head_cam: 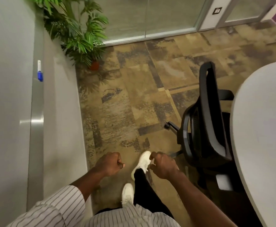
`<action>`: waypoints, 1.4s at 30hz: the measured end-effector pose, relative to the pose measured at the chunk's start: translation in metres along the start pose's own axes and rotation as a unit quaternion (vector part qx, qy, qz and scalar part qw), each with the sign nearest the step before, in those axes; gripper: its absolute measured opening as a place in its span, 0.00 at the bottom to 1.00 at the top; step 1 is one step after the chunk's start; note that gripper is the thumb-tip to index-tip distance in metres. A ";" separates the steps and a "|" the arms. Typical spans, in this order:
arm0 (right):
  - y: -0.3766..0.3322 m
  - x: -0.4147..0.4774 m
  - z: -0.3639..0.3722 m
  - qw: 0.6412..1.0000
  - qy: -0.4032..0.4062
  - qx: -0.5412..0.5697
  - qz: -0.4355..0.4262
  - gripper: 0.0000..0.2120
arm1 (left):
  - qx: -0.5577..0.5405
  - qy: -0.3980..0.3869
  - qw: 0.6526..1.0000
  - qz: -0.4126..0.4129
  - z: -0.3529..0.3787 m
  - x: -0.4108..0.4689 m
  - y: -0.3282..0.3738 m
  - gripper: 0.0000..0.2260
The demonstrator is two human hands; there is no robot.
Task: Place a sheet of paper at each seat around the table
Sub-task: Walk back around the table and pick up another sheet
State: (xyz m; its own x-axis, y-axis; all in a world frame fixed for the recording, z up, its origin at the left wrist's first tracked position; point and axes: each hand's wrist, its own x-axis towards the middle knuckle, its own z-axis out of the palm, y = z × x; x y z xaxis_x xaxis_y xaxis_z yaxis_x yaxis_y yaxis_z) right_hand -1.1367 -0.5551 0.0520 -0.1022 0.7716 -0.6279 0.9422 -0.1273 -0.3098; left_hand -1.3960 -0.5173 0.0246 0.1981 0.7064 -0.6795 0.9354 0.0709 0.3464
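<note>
So, left hand (109, 163) is out in front at waist height, curled into a fist with the thumb tucked alongside, gripping nothing. Right hand (162, 166) is level with it and just apart, fingers curled under too, knuckles up, nothing in it that I can see. Both forearms angle in from striped sleeves, with white shoes (141, 162) on the floor below.

For room: a whiteboard (7, 95) runs down the left, with a marker (40, 71) on its ledge (35, 128). A plant (78, 30) fills the far left corner. A strip of carpet (134, 95) lies open ahead up to the glass wall (150, 17). A chair (204, 120) is pushed against the table (265, 128), whose rounded edge takes up the right side. Can't tell where the paper is.
</note>
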 end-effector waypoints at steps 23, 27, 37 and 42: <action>0.004 0.274 -0.165 0.997 -0.027 0.041 0.051 0.16 | 0.068 0.039 0.997 0.025 -0.210 0.238 0.072 0.11; 0.018 0.309 -0.201 0.995 -0.025 0.047 0.079 0.13 | 0.096 0.022 0.994 0.051 -0.249 0.299 0.094 0.14; 0.041 0.381 -0.325 0.963 0.045 0.166 0.205 0.14 | 0.168 -0.043 0.971 0.164 -0.388 0.454 0.173 0.11; 0.055 0.395 -0.390 0.930 0.112 0.228 0.264 0.11 | 0.225 -0.060 0.947 0.220 -0.431 0.511 0.229 0.11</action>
State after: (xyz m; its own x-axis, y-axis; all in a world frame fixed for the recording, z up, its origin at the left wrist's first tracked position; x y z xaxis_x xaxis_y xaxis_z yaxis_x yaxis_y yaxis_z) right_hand -1.0006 -0.0142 0.0651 0.4544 0.6302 -0.6296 0.6036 -0.7376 -0.3027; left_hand -1.2071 0.1638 0.0351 0.6043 0.5113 -0.6111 0.7796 -0.5378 0.3210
